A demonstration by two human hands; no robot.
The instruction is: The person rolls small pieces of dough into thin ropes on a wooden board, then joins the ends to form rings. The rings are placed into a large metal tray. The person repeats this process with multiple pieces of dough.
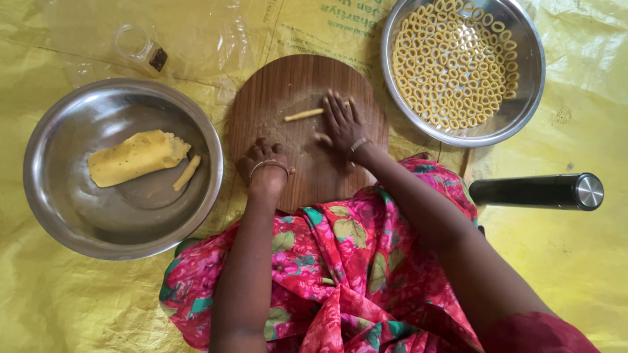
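A round wooden board (pixel 288 85) lies on a yellow sheet. My right hand (pixel 341 123) rests flat on the board, fingers spread over a thin yellow dough rope (pixel 302 115) that sticks out to the left of the fingers. My left hand (pixel 263 159) is curled into a loose fist on the board's near left part, holding nothing that I can see. To the left, a steel bowl (pixel 78 216) holds a yellow dough lump (pixel 136 157) and a short dough stick (pixel 187 172). At the upper right, a steel plate (pixel 530 98) is filled with several small yellow dough rings (pixel 453 60).
A small clear jar (pixel 140 47) lies on its side at the upper left. A black cylinder with a steel end (pixel 536 191) lies to the right. Pink floral cloth (pixel 333 274) covers my lap just below the board. The yellow plastic sheet (pixel 65 307) spreads all around.
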